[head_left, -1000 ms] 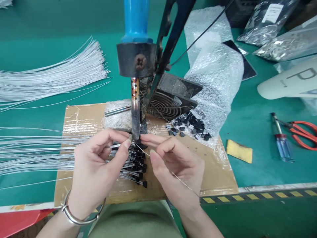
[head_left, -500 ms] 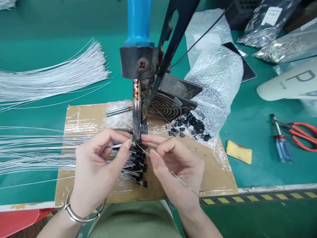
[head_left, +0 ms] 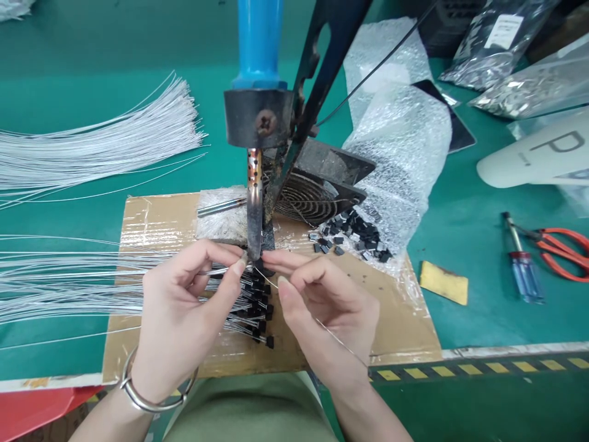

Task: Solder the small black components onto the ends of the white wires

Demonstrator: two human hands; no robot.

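A: What are the hands on?

B: The left hand (head_left: 186, 313) is pinched narrow on a wire (head_left: 215, 271), its end right by the tip of the iron (head_left: 254, 159). The right hand (head_left: 329, 301) holds a thin strand (head_left: 267, 279) under its thumb, with its fingers reaching toward the same tip.

A: Is that joint made?

B: I can't tell. The fingertips and the tip crowd the spot, and contact there is too small to make out. I'd judge it's midway.

A: What looks done?

B: The wires (head_left: 92, 299) with black ends (head_left: 257, 309). Those ends lie on the cardboard (head_left: 396, 331) below the iron, and the left hand covers part of the lot. I'd count them as finished, though they're too crowded to number.

A: And what's left?

B: Probably the thick bundle (head_left: 110, 138) at the upper left of the tabletop (head_left: 460, 227); I see no black on its tips. There's also a heap of loose black pieces (head_left: 356, 233) beside the fan (head_left: 317, 193).

A: Early or late, then?

B: Somewhere in the middle, I'd say: both the black-ended lot and the bare bundle are sizeable.
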